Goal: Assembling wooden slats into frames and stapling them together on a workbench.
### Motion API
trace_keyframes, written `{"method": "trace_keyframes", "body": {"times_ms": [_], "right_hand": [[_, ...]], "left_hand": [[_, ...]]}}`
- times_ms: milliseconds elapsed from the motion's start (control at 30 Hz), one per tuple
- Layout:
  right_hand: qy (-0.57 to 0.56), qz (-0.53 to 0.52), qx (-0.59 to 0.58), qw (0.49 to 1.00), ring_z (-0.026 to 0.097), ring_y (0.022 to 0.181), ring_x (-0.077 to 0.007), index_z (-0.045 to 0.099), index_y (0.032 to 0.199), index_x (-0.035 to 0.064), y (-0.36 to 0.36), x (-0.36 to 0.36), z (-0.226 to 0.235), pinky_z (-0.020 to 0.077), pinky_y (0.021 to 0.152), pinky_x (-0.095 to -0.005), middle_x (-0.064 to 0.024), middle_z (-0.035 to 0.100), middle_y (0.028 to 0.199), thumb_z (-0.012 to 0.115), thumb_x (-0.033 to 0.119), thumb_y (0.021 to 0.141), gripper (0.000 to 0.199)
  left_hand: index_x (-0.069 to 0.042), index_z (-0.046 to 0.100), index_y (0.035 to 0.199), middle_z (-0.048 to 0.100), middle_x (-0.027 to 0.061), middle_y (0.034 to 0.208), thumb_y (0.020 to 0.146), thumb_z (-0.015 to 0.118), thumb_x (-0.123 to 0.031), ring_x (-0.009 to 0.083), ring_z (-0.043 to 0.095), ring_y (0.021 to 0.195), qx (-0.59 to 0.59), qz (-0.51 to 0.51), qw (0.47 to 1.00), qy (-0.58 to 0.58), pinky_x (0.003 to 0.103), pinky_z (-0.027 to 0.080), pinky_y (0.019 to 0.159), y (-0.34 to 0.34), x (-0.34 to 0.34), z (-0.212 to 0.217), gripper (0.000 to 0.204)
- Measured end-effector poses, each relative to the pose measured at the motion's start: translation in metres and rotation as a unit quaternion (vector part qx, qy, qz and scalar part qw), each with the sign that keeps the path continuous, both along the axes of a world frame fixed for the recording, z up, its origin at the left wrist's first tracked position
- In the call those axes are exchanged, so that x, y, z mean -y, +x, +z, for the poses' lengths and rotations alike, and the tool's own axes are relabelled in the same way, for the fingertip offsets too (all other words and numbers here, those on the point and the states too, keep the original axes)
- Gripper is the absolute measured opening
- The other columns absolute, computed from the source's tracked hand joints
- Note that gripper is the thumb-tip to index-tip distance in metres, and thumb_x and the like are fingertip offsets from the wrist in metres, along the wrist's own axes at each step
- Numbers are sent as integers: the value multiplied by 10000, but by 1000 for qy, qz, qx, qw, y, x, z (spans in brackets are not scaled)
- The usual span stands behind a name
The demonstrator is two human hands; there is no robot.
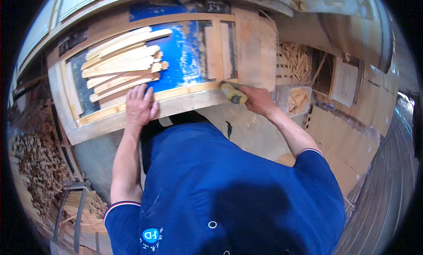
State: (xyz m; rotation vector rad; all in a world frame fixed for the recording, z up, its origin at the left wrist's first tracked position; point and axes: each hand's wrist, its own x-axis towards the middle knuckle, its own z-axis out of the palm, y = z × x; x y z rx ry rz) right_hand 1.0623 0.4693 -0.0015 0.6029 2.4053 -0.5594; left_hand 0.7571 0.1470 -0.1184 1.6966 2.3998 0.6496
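Observation:
My left hand (140, 106) lies at the front rail of the workbench frame, fingers stretched out, its fingertips against the nearest of the wooden strips (123, 65). Several of these thin, pale strips lie fanned in a loose pile on the blue panel (180, 52). At the frame's front right, my right hand (259, 100) is closed around a stubby yellow tool (233, 94) with a dark end. Its exact kind does not show. The tool is over the front wooden rail (189, 89), close to the crosspiece (216, 48).
A wooden board (254, 52) extends the bench at the right. Beyond it are a heap of loose sticks (293, 63), a white bin (300, 100) holding wood pieces and stacked brown sheets (339, 145). Bundled sticks (39, 153) are piled at the left. A metal rack (77, 211) stands lower left.

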Motion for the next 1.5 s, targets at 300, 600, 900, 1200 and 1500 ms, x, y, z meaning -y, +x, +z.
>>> {"method": "trace_keyframes", "body": {"times_ms": [300,600,900,1200,1500], "right_hand": [[-199,-203,-29,958,698,754,-307,616,1259,34,-136,29,41,538,686,-442,-144,702,811,695,165,854,432],[-306,-47,-101,946,531,480,-113,600,776,30,-489,149,36,421,455,-298,-12,559,596,712,168,886,209],[-264,0,-49,963,542,448,-137,610,682,21,-612,201,-7,441,459,-323,-39,581,550,717,149,891,267],[-151,29,-22,988,555,466,-132,597,664,40,-621,208,-2,433,478,-308,-37,593,552,701,132,873,251],[-133,223,-9,966,702,817,-437,552,1151,18,-509,290,44,559,724,-511,-269,685,807,764,227,814,450]], "left_hand": [[-34,657,1098,599,175,1183,763,705,-304,340,547,1188,68,-19,997,41,504,413,1039,-2,9,0,433],[-46,680,1054,632,146,1097,733,736,-237,310,587,1038,61,64,992,88,452,461,914,-72,102,-3,378],[-18,683,1088,623,147,1098,678,732,-262,332,588,1065,99,116,987,57,452,467,930,-80,107,-5,480],[-43,687,1089,625,130,1144,724,713,-345,312,558,1166,73,89,993,18,443,451,964,-83,109,-2,474],[-87,689,1008,637,125,1085,752,702,-352,280,579,1094,139,85,987,-6,443,456,923,-76,105,-20,369]]}}
